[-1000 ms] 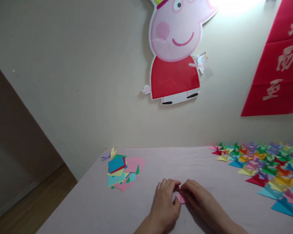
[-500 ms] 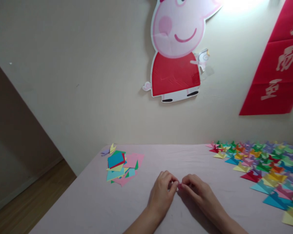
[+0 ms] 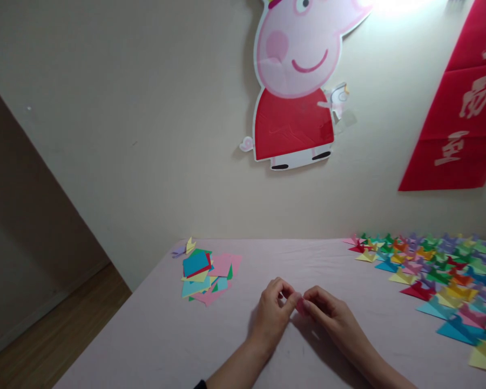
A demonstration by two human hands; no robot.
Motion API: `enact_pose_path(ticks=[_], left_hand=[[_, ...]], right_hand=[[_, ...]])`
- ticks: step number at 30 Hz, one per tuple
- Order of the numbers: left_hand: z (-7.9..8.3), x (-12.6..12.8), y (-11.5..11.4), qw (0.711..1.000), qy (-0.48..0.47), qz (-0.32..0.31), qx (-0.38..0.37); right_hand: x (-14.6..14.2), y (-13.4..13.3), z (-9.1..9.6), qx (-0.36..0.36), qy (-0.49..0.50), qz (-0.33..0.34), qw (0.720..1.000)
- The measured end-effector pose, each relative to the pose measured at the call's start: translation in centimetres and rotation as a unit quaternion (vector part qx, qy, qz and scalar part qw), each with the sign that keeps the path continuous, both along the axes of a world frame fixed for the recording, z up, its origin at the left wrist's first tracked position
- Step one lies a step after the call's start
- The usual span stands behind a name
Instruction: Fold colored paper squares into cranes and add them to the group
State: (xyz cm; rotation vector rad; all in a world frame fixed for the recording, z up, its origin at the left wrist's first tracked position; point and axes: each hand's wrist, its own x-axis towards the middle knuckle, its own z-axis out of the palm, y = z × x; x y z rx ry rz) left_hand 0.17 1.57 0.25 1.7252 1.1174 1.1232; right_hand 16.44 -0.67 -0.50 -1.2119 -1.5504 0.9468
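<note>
Between my fingertips is a small folded piece of pink paper point(image 3: 301, 306), partly covered by them. My left hand point(image 3: 276, 308) pinches its left side between thumb and forefinger. From the right, my right hand point(image 3: 328, 310) pinches the other side, its fingers curled. Both hands are just above the table, close together. Left of them lies a loose pile of coloured paper sheets point(image 3: 196, 264) in blue, red, yellow, green and pink.
Rows of folded paper birds point(image 3: 457, 292) in many colours cover the table's right side. Two small folded papers point(image 3: 190, 245), yellow and purple, sit at the far left corner. The pink tablecloth point(image 3: 154, 335) reaches the wall, where a cartoon pig cutout point(image 3: 294, 124) and a red banner point(image 3: 441, 162) hang.
The pink paper shows more between my fingertips, and my hands have shifted slightly around it. The whole view has moved a little, with the paper pile appearing slightly further right.
</note>
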Motion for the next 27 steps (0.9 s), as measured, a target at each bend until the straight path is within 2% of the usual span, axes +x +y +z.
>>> enact_pose_path(ticks=[8,14,18,21,24,27], left_hand=[[0.53,-0.03,-0.43,0.999,0.026,-0.003,0.039],[0.46,-0.11,-0.46,1.0,0.001,-0.013,0.023],[0.07,0.03,-0.31,1.0,0.019,-0.017,-0.002],[-0.05,0.16,-0.36,0.998,0.044,-0.028,0.026],[0.12,0.2,-0.54,0.997,0.051,-0.026,0.046],[0.25,0.19,-0.58,0.998,0.046,-0.011,0.029]], right_hand=[[0.26,0.12,0.27,0.024,0.016,-0.023,0.999],[0.46,0.35,-0.17,-0.009,0.054,-0.019,0.998],[0.39,0.5,-0.39,0.055,-0.005,-0.039,0.998],[0.36,0.59,-0.28,0.118,-0.053,-0.033,0.991],[0.4,0.59,-0.15,0.131,-0.069,-0.02,0.989],[0.52,0.49,-0.03,0.125,-0.083,-0.036,0.988]])
